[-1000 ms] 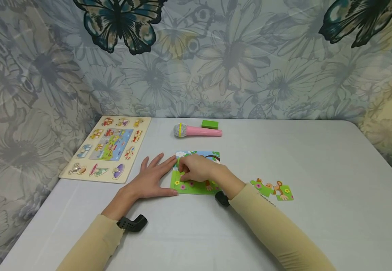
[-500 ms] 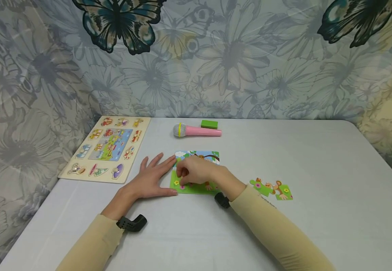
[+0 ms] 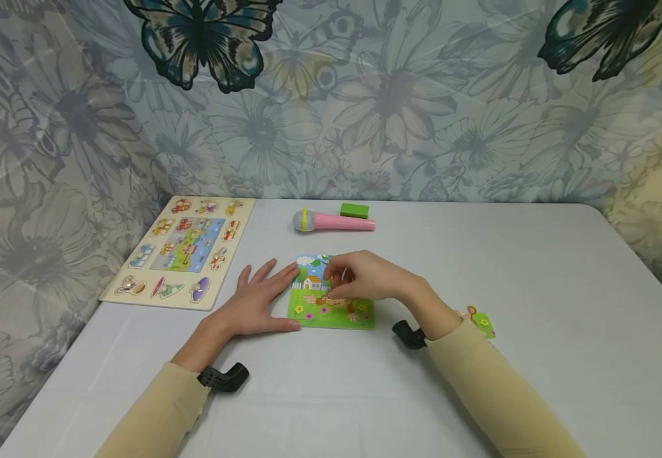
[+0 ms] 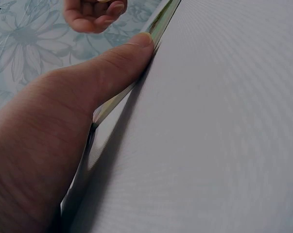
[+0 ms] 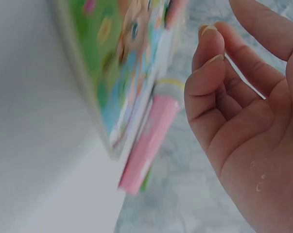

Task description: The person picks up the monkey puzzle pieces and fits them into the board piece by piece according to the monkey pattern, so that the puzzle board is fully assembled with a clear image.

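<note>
A small picture puzzle [image 3: 308, 312] lies flat mid-table, with a house, flowers and a monkey on green and blue. My left hand [image 3: 256, 305] is spread along its left side, with thumb and fingertips at the edge; in the left wrist view the thumb [image 4: 117, 63] touches that edge. Above the puzzle's right part hovers my right hand [image 3: 373, 277], hiding some of the picture. In the right wrist view its fingers [image 5: 204, 87] are loosely bent, the thumb apart, with nothing between them. Loose puzzle pieces [image 3: 483, 323] lie to the right, partly behind the right sleeve.
A wooden peg puzzle board [image 3: 194, 207] with vehicle and toy shapes lies at the left. Behind the picture puzzle are a pink toy microphone [image 3: 342, 221] and a green block [image 3: 355, 210]. Patterned cloth walls border the white table at the back and left.
My right hand has lifted off the puzzle's left part and shifted right, uncovering the house and flowers. Its forearm now covers more of the loose pieces. The left hand has stayed put.
</note>
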The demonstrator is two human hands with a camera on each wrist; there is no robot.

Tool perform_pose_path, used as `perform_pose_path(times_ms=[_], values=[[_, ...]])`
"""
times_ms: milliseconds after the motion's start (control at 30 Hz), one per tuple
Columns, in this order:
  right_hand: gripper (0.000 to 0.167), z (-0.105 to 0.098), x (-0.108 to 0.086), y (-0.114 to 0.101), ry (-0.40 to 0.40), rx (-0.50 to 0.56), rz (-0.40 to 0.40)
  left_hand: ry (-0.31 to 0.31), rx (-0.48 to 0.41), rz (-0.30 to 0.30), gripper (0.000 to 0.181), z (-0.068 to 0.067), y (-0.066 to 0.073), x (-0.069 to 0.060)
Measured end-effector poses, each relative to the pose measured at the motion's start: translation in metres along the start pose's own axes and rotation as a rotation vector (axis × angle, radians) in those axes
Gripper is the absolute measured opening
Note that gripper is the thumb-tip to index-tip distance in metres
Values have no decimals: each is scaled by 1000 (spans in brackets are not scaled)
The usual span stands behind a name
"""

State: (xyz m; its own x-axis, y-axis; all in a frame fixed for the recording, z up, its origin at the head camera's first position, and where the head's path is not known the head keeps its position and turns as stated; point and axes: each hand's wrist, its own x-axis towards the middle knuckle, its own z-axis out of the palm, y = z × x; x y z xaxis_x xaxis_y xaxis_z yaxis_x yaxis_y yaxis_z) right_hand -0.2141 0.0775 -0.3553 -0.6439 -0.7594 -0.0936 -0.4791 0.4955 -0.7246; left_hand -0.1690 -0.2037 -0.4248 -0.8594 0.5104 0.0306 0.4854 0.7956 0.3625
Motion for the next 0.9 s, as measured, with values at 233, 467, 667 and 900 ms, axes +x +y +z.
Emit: perform_pose_path(times_ms=[233,467,667,900], values=[[26,-16,-43,21,62,18,55,1,3,4,106,2,-1,1],[28,-27,-83,39,96,6,103,-4,-1,-17,107,1,0,0],[29,-32,-109,50,106,-15,121,-3,5,-15,106,1,-1,1],[31,-35,-129,60,96,-7,141,17,-6,2,106,1,0,0]])
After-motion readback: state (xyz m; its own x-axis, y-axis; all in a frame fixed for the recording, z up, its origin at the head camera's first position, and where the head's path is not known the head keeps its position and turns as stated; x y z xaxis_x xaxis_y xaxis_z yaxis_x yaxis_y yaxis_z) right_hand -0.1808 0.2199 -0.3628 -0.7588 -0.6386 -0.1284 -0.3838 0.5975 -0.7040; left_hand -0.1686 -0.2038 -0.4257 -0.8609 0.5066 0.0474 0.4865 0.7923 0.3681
